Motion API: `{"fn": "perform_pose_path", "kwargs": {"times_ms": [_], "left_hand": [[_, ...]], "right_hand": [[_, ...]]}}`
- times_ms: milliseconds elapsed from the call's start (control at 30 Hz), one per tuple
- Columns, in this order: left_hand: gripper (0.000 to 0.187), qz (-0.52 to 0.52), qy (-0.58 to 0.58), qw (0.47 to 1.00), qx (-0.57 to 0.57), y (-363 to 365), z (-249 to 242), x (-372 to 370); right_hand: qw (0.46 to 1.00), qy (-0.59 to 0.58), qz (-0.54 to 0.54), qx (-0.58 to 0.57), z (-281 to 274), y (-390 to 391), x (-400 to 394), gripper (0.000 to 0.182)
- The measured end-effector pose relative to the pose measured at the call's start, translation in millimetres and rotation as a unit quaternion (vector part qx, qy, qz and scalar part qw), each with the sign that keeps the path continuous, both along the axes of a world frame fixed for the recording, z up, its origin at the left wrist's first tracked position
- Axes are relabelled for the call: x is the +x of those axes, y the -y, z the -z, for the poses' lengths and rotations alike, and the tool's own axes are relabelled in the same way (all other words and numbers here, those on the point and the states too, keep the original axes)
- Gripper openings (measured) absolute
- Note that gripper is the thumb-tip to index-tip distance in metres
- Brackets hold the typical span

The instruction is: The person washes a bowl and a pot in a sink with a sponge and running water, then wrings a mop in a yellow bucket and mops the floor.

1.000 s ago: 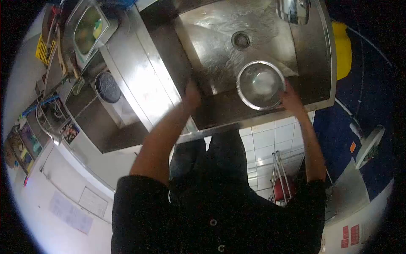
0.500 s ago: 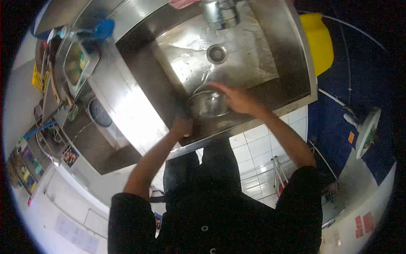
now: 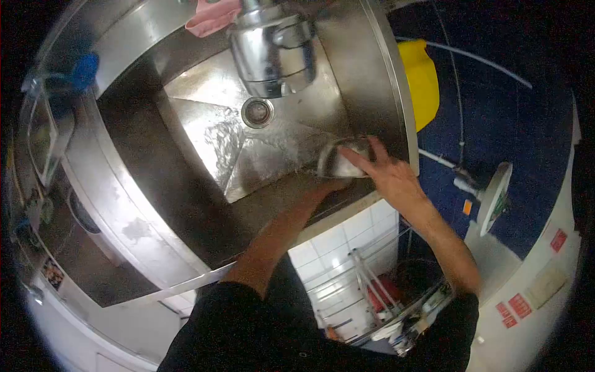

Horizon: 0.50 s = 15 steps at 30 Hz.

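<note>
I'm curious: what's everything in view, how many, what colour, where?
Bowl: one, silver, at the hands
Sink basins: two, metallic grey, centre and left
Drain: one, silver, centre basin
Tap: one, chrome, over centre basin
Cloth: one, pink, beside tap
Yellow item: one, yellow, upper right
Blue item: one, blue, upper left
Round object: one, white, right
Wall: one, dark blue, right
Tiles: several, white, below sink
Signs: several, red, lower right
Clutter: uncountable, mixed, left edge
Shirt: one, black, bottom
Left hand: one, bare, mostly hidden below bowl
Right hand: one, bare, fingers on bowl
</note>
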<state>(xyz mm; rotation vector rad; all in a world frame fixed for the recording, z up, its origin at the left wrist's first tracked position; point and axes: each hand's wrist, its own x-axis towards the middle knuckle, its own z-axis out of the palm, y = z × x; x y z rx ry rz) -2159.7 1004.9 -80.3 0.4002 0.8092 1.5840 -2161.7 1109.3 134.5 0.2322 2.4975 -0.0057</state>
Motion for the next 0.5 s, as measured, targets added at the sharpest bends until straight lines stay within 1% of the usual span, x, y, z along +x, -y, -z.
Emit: {"fn": "perform_pose_path", "kwargs": {"times_ms": [33,67,100,133,200,233,300,333,367,400,433,500], "left_hand": [[0.043,-0.058,0.174,0.980,0.072,-38,24,27],[0.046,-0.062,0.427,0.893,0.125,-79,71,58],[0.045,-0.067,0.414,0.898,0.131,-108,79,56],[0.044,-0.068,0.404,0.903,0.130,-132,85,61],[0.043,-0.058,0.385,0.914,0.115,-155,88,67],[0.042,-0.052,0.372,0.921,0.104,-159,92,66],[0.042,-0.043,0.328,0.941,0.078,-154,104,27],[0.036,-0.011,0.147,0.984,-0.101,-151,75,-36],[0.035,-0.024,0.051,0.985,-0.165,-138,70,-80],[0.033,-0.076,0.005,0.978,-0.192,-115,83,-118],[0.032,-0.131,-0.028,0.967,-0.215,-86,99,-157],[0.030,-0.236,-0.048,0.938,-0.250,-11,131,-229]], "right_hand": [[0.999,0.001,-0.023,0.045,-4,-5,5,0.083],[0.995,0.001,-0.044,0.089,-12,-9,7,0.084],[0.989,-0.004,-0.064,0.131,-16,-12,2,0.085],[0.982,-0.033,-0.092,0.164,-18,-16,0,0.086],[0.962,-0.089,-0.131,0.223,-23,-16,3,0.087],[0.961,-0.168,-0.122,0.184,-19,-23,3,0.085],[0.972,-0.200,-0.006,0.125,-20,-25,1,0.084],[0.971,-0.203,0.075,0.102,-19,-21,-7,0.083],[0.964,-0.202,0.154,0.080,-19,-19,-13,0.082],[0.951,-0.196,0.232,0.056,-18,-17,-17,0.081],[0.940,-0.245,0.235,0.013,-11,-17,-19,0.078],[0.907,-0.339,0.242,-0.059,19,-18,-7,0.071]]}}
